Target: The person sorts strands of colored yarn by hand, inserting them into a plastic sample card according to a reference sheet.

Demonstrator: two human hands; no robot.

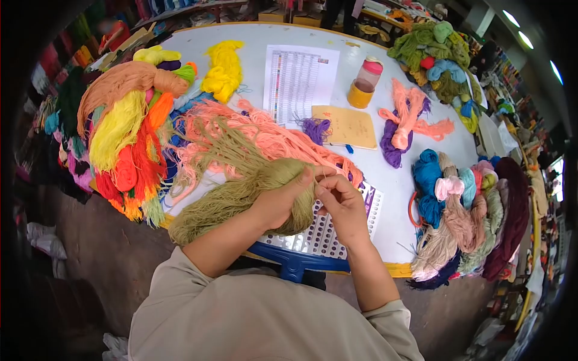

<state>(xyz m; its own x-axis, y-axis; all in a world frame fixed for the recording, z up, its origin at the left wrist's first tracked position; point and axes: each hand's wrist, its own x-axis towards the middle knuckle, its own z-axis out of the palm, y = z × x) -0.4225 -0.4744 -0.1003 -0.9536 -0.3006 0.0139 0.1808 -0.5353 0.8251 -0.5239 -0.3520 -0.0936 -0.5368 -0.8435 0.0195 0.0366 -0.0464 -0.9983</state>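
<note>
Both hands at near tabletop (385,198) edge: left hand (283,201) wrapped round olive yarn hank (241,189), right hand (340,201) pinching a strand. Perforated board (325,231) beneath, overhanging edge. Bare white patch beyond, between peach yarn (265,135) and blue skeins (428,180).

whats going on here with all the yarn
A person sits at a white table heaped with coloured yarn. Their left hand grips a bundle of olive-green yarn, while the right hand pinches at the strands right beside it. Under the hands lies a white gridded board on a blue frame. A mass of salmon-pink yarn lies just behind, with a printed chart, a tan notebook and a pink-lidded jar further back.
</note>
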